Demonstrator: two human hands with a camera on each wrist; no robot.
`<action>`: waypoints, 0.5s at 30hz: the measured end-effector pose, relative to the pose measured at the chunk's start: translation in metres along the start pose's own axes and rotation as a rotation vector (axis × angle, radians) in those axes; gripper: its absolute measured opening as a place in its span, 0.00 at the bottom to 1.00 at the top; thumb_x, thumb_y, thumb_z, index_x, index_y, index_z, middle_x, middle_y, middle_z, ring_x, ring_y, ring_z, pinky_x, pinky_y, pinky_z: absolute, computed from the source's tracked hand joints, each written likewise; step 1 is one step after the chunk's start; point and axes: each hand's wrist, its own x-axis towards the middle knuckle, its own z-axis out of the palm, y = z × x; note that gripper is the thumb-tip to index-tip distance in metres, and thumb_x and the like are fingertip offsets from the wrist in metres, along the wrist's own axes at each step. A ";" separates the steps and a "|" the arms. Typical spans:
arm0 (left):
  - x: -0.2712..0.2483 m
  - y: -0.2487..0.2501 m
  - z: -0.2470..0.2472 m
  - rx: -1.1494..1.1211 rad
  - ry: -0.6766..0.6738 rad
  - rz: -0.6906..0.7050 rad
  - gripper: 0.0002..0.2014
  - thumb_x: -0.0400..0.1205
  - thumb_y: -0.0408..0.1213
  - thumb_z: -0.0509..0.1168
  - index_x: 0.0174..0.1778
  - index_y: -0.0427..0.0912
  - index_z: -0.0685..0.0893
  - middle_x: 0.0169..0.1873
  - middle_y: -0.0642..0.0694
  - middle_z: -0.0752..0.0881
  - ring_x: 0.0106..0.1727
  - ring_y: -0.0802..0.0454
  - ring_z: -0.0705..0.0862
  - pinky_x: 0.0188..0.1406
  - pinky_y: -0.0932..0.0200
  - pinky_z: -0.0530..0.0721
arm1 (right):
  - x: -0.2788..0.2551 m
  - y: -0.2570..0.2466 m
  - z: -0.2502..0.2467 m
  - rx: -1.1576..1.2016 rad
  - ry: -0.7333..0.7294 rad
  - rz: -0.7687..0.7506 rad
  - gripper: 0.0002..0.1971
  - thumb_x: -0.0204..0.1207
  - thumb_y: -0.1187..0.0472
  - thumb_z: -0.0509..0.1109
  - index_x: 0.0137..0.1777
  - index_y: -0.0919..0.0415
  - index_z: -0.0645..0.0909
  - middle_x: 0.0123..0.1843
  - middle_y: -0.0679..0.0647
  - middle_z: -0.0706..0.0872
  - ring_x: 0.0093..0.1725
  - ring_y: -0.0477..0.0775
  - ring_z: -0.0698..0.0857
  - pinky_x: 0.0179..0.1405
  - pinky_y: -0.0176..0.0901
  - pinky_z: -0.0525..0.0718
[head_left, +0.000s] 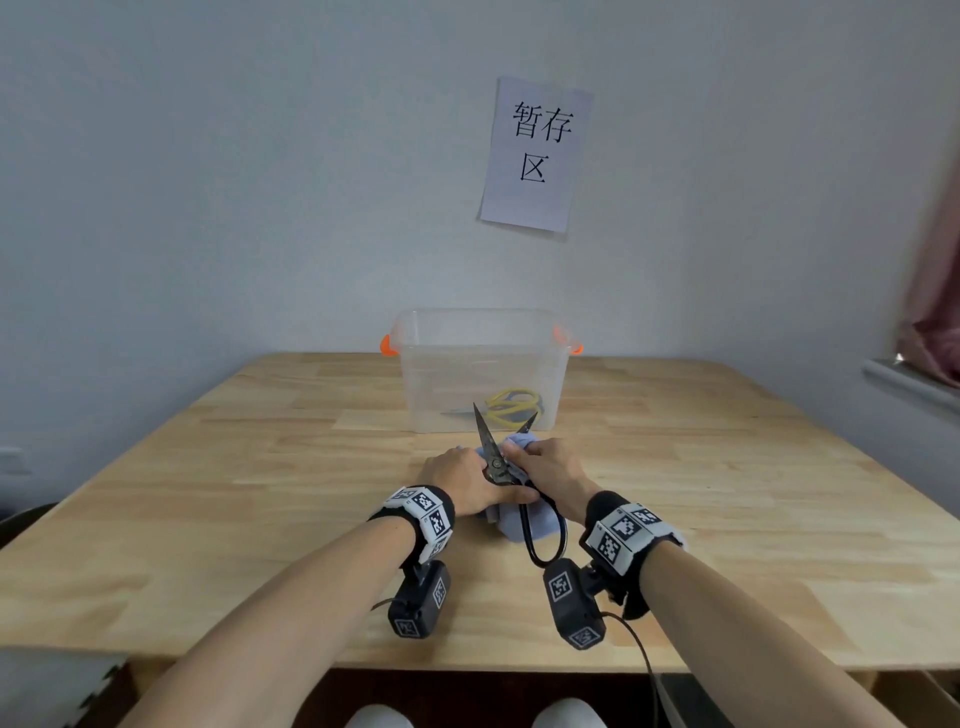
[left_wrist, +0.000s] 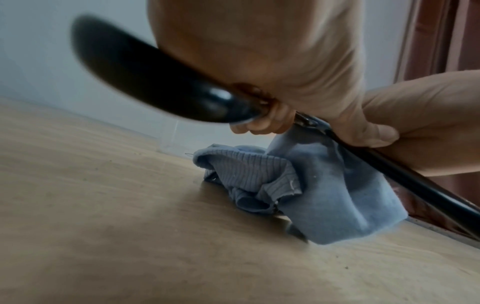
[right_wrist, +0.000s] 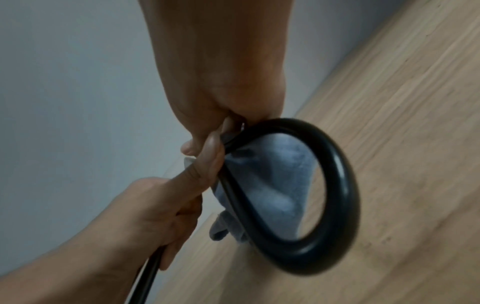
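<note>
Black scissors (head_left: 493, 462) with large loop handles (head_left: 545, 540) are held just above the wooden table (head_left: 260, 467), blades spread and pointing away from me. My left hand (head_left: 462, 480) grips one handle shank near the pivot, thumb laid along it. My right hand (head_left: 550, 467) pinches a blue cloth (head_left: 519, 444) against the right blade by the pivot. The cloth (left_wrist: 311, 185) hangs down and bunches on the table under the scissors. In the right wrist view the handle loop (right_wrist: 337, 195) frames the cloth (right_wrist: 272, 185), and my left hand (right_wrist: 155, 205) curls round the other handle.
A clear plastic box (head_left: 415, 364) with orange latches stands beyond the scissors against the wall; a yellow-handled tool (head_left: 514, 402) lies inside it. A paper sign (head_left: 535, 156) hangs on the wall. A window sill (head_left: 909, 384) and a curtain are at the right.
</note>
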 end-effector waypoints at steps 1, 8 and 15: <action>0.001 -0.001 0.000 -0.004 0.007 -0.010 0.29 0.61 0.79 0.69 0.33 0.54 0.83 0.32 0.54 0.87 0.40 0.52 0.85 0.34 0.58 0.77 | -0.001 -0.002 -0.001 0.025 -0.040 0.004 0.23 0.82 0.51 0.70 0.28 0.63 0.79 0.32 0.59 0.80 0.35 0.55 0.78 0.38 0.47 0.79; 0.004 -0.008 -0.003 0.018 0.012 -0.034 0.43 0.56 0.85 0.63 0.45 0.48 0.85 0.42 0.50 0.89 0.45 0.49 0.87 0.48 0.51 0.86 | -0.008 -0.004 -0.011 0.431 -0.274 0.092 0.21 0.91 0.57 0.53 0.46 0.67 0.84 0.45 0.65 0.86 0.44 0.58 0.87 0.48 0.44 0.85; 0.006 -0.009 0.000 0.047 0.010 -0.019 0.38 0.58 0.83 0.65 0.41 0.49 0.82 0.43 0.50 0.88 0.46 0.49 0.86 0.47 0.53 0.85 | -0.007 0.002 -0.010 0.604 -0.306 0.156 0.20 0.91 0.60 0.53 0.57 0.76 0.81 0.57 0.71 0.88 0.55 0.61 0.89 0.55 0.48 0.88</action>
